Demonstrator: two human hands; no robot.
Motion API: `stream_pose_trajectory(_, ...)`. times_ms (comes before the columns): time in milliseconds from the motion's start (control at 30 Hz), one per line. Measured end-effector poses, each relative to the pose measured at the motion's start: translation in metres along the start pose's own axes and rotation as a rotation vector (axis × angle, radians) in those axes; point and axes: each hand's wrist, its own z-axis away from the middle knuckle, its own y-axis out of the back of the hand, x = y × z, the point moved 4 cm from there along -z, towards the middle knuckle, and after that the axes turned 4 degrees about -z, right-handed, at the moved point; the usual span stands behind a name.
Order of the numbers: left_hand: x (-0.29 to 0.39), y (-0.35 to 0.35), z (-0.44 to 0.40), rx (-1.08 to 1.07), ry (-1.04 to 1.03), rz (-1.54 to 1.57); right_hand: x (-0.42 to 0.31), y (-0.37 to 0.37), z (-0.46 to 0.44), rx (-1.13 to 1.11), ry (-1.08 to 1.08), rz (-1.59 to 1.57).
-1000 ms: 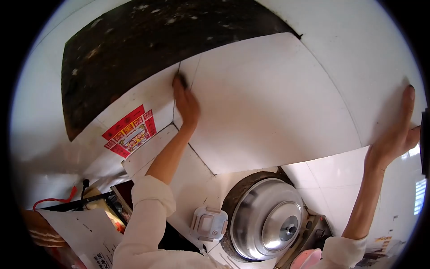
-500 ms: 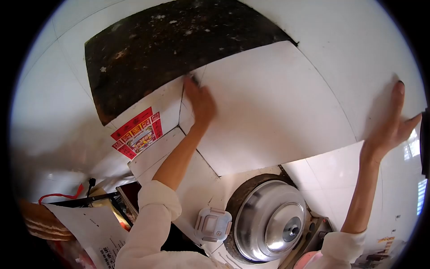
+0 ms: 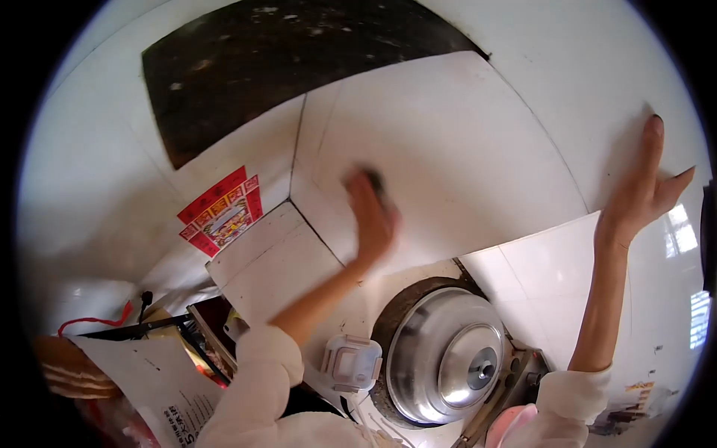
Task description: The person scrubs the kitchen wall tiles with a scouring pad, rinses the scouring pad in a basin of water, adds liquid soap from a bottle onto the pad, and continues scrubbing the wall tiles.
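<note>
My left hand point(image 3: 376, 224) is in front of a smooth white panel point(image 3: 455, 149) on the wall, fingers curled around a small dark object point(image 3: 371, 179). Motion blurs both, so the object's kind does not show. Off to the right, my right hand point(image 3: 635, 193) lies against the white tiled wall point(image 3: 620, 67), thumb and fingers apart, holding nothing. A dark, stained rectangular surface point(image 3: 246, 75) with pale specks borders the panel's top edge. Left of my left hand, a red printed sticker point(image 3: 222, 211) is on the adjoining wall.
Below stands a pot with a domed metal lid point(image 3: 441, 351), beside a clear lidded food container point(image 3: 352, 364). A pink bowl point(image 3: 510, 427) is near my right sleeve. At lower left are a printed white sheet point(image 3: 142, 373), a red cord point(image 3: 97, 325) and a black plug point(image 3: 146, 300).
My left hand has moved down and right across the panel, away from the dark surface's edge, with the dark object. My right hand stays on the wall. The view has shifted slightly.
</note>
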Motion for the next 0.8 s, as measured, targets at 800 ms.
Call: stream_pose_trajectory(800, 0.063, 0.028, -0.061, 0.286, -0.278, -0.228, -0.009, -0.001, -0.003, 0.037, 0.037, -0.052)
